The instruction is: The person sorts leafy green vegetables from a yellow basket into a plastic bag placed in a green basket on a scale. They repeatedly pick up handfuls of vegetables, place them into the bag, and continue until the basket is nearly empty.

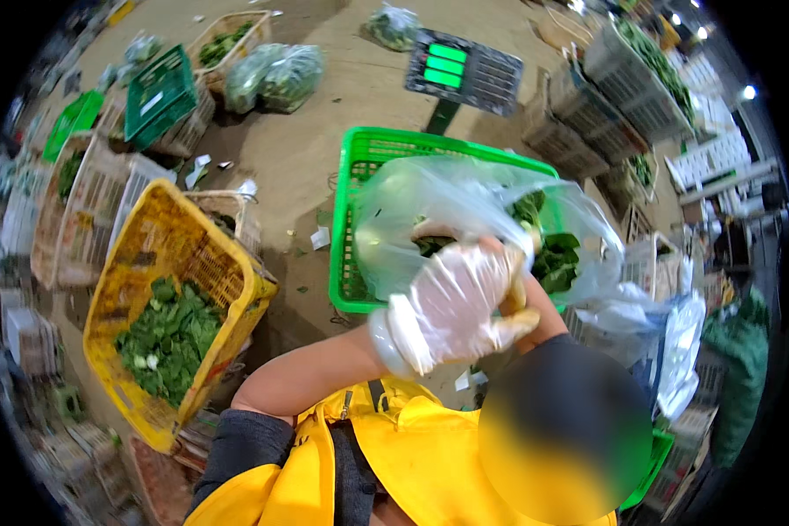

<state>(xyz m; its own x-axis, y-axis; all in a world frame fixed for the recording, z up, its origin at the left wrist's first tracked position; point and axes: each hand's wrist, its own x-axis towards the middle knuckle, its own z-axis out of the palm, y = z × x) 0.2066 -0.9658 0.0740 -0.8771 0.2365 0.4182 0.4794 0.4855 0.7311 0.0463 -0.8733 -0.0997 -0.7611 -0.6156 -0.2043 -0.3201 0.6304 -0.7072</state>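
Note:
My left hand (463, 302), in a pale glove with a white bangle at the wrist, is over the near side of a clear plastic bag (401, 197). Its fingers curl at the gathered rim of the bag, and the thumb stands apart. My right forearm (538, 306) crosses beneath it. The right hand (437, 230) reaches into the bag, blurred through the film and partly covered by the glove, so its grip is hidden. Leafy greens (557, 263) show at the bag's right side. The bag lies in a bright green plastic crate (352, 304).
Beyond the crate stands a digital scale display (463, 71) on a post. A yellow crate (98, 322) of leafy greens (171, 338) tilts at left. Stacked crates (592, 112) rise at right. Filled plastic bags (292, 75) and a dark green crate (161, 98) are farther off.

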